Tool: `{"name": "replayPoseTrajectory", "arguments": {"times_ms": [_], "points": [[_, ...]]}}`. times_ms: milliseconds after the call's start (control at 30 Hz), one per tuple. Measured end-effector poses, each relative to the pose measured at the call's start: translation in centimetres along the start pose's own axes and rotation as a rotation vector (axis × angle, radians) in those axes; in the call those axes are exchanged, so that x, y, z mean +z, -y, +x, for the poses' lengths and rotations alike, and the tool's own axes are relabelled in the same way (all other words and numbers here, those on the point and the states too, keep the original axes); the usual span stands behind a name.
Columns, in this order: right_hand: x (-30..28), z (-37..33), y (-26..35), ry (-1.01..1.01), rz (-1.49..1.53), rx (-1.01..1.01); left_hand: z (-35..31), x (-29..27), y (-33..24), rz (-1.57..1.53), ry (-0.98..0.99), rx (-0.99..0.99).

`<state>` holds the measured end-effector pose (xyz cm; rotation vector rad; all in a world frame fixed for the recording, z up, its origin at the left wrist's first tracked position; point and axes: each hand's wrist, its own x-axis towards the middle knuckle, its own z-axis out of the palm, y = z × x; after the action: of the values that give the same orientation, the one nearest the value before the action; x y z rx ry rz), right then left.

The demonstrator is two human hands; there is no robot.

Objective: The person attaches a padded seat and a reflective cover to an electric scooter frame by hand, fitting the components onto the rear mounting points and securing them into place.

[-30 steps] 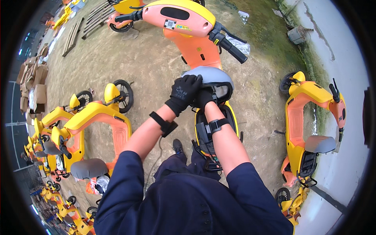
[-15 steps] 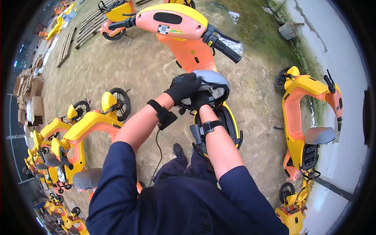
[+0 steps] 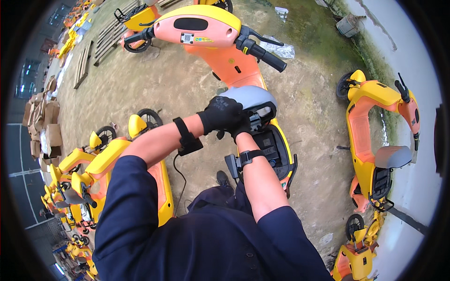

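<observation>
A yellow and orange electric scooter (image 3: 229, 63) stands in front of me, its grey seat (image 3: 255, 96) tipped up. My left hand (image 3: 220, 114), in a black glove, is closed with its fingers curled at the seat's left underside. Whatever those fingers hold is hidden. Pressed close beside it is my right hand (image 3: 241, 125), also gloved; its fingers are mostly covered by the left hand. A small dark grey block-like part (image 3: 255, 122) shows beside the right hand, beneath the raised seat. Behind the seat lies the open black storage compartment (image 3: 271, 152).
Several similar scooters (image 3: 108, 159) stand in a row at left. Another scooter (image 3: 370, 119) is at right by the white wall (image 3: 408, 47). Wooden pallets (image 3: 83, 64) and cardboard boxes (image 3: 53, 136) lie at far left. A black cable (image 3: 182, 187) hangs from my left wrist device.
My hands have drawn closer together and slightly lower under the seat, the left now overlapping the right. My left elbow has swung outward. More of the open compartment shows, and the view has shifted slightly.
</observation>
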<state>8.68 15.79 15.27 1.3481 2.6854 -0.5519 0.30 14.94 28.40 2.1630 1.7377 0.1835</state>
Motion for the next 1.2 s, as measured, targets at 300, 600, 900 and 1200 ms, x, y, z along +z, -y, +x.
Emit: {"name": "replayPoseTrajectory", "arguments": {"times_ms": [300, 600, 900, 1200], "points": [[-0.9, 1.4, -1.1, 0.035, 0.090, -0.129, -3.6, 2.7, 1.3, -0.112, -0.387, -0.539], [-2.1, 1.3, -1.7, 0.206, 0.025, -0.211, -6.0, 4.0, 4.1, -0.276, 0.152, -0.848], [-1.6, 1.1, -3.5, 0.078, -0.070, -0.277, -5.9, 5.2, 4.6, -0.870, 0.252, -1.046], [-5.1, 0.1, -1.7, 0.346, 0.005, -0.278, -7.9, 6.4, 4.4, -0.746, 0.326, -0.698]]}}
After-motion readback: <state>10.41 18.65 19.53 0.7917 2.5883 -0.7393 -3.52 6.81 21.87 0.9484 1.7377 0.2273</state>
